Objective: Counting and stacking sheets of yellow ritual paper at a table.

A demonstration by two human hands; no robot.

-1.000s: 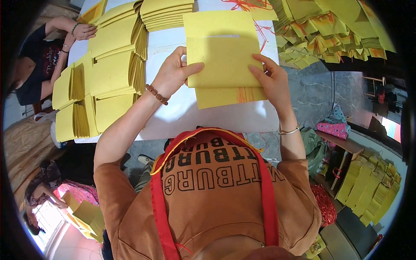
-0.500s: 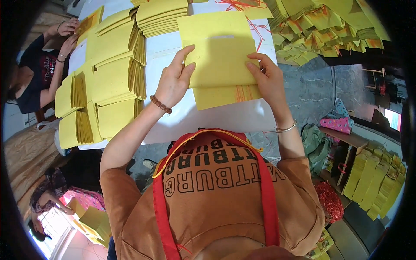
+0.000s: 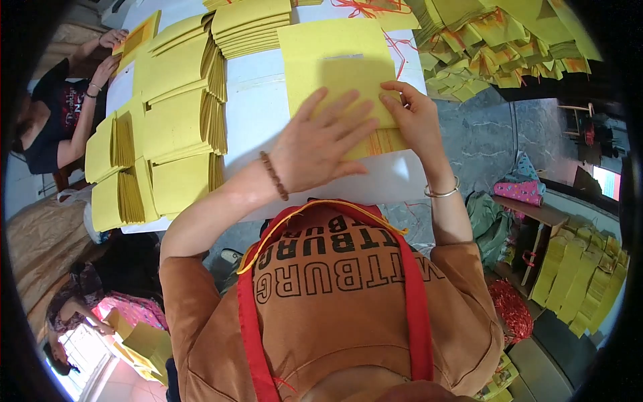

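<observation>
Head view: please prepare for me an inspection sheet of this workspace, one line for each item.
Surface: white table, partly covered.
Job's things: yellow paper under the left hand; yellow stacks to its left.
Clutter: red strings near the far edge of the paper.
Hands: left hand spread over the paper, contact unclear; right hand at its right edge.
Cables: nothing seen.
Surroundings: co-worker's hand at far left; yellow bundles at right.

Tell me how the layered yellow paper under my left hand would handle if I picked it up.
The layered yellow paper would probably feel light and rather floppy, since its edges look thin. Its lower layer might slip out of line, as it juts out toward you and no tie shows around it.
</observation>
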